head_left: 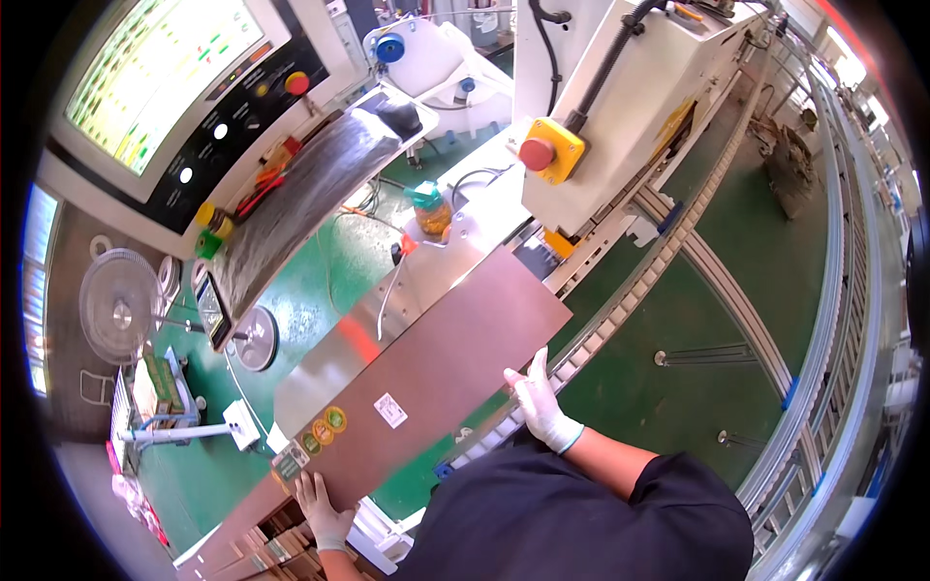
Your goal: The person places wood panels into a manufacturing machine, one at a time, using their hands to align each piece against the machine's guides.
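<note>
A long flat brown panel [455,339] lies slantwise in front of me, with a white square label and several round stickers on its face. My left hand [325,513], in a white glove, rests with fingers spread on the panel's near left end, beside the stickers. Also gloved in white, my right hand [542,405] is at the panel's right edge. Its thumb and forefinger are stretched apart against that edge; the other fingers are partly hidden.
A shiny metal table [320,373] runs under the panel. Beyond it are a machine head with a red stop button [537,153], a jar [429,208] with a teal lid, and a control screen [160,82]. A roller track [620,315] passes on the right. Stacked brown boards [276,552] sit lower left.
</note>
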`<state>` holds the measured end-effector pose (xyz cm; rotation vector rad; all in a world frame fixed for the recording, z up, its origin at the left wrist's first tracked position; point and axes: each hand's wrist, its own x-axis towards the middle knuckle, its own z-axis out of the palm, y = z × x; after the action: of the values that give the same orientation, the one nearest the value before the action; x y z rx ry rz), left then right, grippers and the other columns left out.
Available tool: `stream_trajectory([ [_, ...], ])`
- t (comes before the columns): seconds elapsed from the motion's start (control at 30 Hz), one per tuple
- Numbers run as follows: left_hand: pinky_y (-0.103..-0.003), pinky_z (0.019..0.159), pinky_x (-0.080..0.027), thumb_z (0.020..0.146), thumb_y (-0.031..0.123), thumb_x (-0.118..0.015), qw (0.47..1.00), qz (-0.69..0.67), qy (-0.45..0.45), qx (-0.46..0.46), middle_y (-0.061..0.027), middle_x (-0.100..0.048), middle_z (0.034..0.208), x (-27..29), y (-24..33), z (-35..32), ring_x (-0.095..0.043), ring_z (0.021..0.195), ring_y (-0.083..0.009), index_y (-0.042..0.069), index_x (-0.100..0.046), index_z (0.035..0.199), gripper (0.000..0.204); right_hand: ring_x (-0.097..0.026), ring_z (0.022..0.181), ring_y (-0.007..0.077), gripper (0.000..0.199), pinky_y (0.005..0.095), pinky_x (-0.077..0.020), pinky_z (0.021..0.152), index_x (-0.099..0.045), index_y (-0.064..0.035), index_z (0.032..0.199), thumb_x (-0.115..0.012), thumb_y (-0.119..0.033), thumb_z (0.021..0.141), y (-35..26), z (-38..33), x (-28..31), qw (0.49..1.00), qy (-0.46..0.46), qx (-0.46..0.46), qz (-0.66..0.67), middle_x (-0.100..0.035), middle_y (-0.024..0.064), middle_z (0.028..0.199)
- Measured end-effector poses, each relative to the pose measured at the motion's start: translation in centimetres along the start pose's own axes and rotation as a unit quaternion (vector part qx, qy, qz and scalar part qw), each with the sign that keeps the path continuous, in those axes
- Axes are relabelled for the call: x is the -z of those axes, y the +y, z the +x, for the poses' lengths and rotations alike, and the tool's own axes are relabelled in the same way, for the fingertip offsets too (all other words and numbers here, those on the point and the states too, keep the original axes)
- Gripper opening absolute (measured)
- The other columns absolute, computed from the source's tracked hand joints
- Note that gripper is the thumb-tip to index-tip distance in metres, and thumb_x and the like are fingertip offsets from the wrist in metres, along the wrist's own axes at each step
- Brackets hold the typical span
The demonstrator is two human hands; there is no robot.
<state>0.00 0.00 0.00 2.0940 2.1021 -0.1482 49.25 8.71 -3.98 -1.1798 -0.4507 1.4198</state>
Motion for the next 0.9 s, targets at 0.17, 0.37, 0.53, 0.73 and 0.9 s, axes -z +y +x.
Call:
stream_trajectory([
  [0.17,-0.058,0.126,-0.02,0.058,0.029,-0.093,1.0,-0.012,-0.003,0.026,-0.0258,-0.031,0.163,0.1,4.5,1.5,-0.024,0.153,-0.0476,0.003,-0.045,0.15,0.107,-0.017,0.156,0.026,0.103,0.032,-0.0196,0.126,0.027,0.0064,0.156,-0.059,-0.004,0.1,-2.5,2.7,1.0,0.989,0.082,0.006,-0.12,-0.007,0.0248,0.17],
  [0.37,-0.058,0.126,-0.017,0.06,0.034,-0.091,0.999,-0.05,0.01,-0.009,-0.0237,-0.029,0.165,-0.1,10.6,3.9,-0.021,0.154,-0.047,0.006,-0.045,0.15,0.104,-0.036,0.144,0.0243,0.104,0.0353,-0.0304,0.121,0.027,0.0045,0.157,-0.059,-0.02,0.103,-4.4,7.8,7.5,0.988,0.076,0.094,-0.094,-0.023,0.0194,0.164],
  [0.53,-0.059,0.125,-0.017,0.06,0.039,-0.088,0.998,-0.032,0.024,-0.056,-0.0226,-0.033,0.161,0.3,16.3,6.2,-0.024,0.152,-0.0463,0.009,-0.048,0.147,0.1,-0.047,0.136,0.0239,0.098,0.0552,-0.0441,0.106,0.028,-0.0097,0.16,-0.051,-0.027,0.105,-10.9,10.0,11.4,0.996,0.042,-0.052,0.053,-0.029,0.0107,0.163],
  [0.73,-0.06,0.124,-0.02,0.064,0.047,-0.087,0.985,-0.001,0.035,-0.168,-0.0194,-0.042,0.156,1.4,22.3,9.3,-0.03,0.15,-0.0439,0.011,-0.053,0.144,0.095,-0.057,0.12,0.0198,0.038,0.0373,-0.0472,0.101,-0.049,-0.0147,0.141,-0.054,-0.025,0.105,-11.5,12.5,13.8,0.965,0.178,0.016,0.194,-0.058,0.0048,0.135],
  [0.9,-0.057,0.127,-0.016,0.065,0.061,-0.086,0.977,-0.009,-0.009,-0.211,-0.0191,-0.04,0.16,1.0,22.2,11.3,-0.027,0.151,-0.0437,0.011,-0.05,0.15,0.105,-0.059,0.121,0.0253,0.034,0.0433,-0.0461,0.107,-0.055,-0.0076,0.131,-0.058,-0.025,0.102,-6.9,7.3,9.1,0.946,-0.015,-0.144,0.29,-0.062,0.0073,0.129],
])
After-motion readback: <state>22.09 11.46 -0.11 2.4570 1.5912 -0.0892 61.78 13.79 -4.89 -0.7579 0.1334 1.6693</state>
